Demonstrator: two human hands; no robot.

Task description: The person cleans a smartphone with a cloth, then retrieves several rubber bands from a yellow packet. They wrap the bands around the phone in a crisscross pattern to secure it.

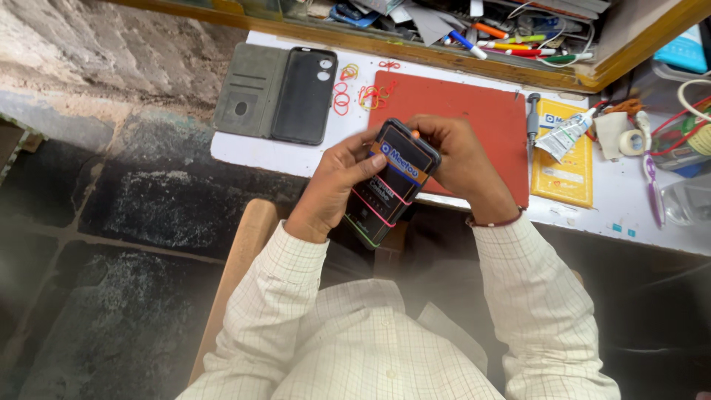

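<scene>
From the head view, both hands hold a dark phone [390, 181] just off the table's [459, 196] near edge. The left hand [335, 185] clamps its lower side, thumb across the face; the right hand [455, 159] pinches the top end. Several coloured rubber bands already wrap the phone, so the banding looks well along. More rubber bands [363, 92] lie near the red mat's [474, 118] far-left corner, beside an open phone case [278, 92].
</scene>
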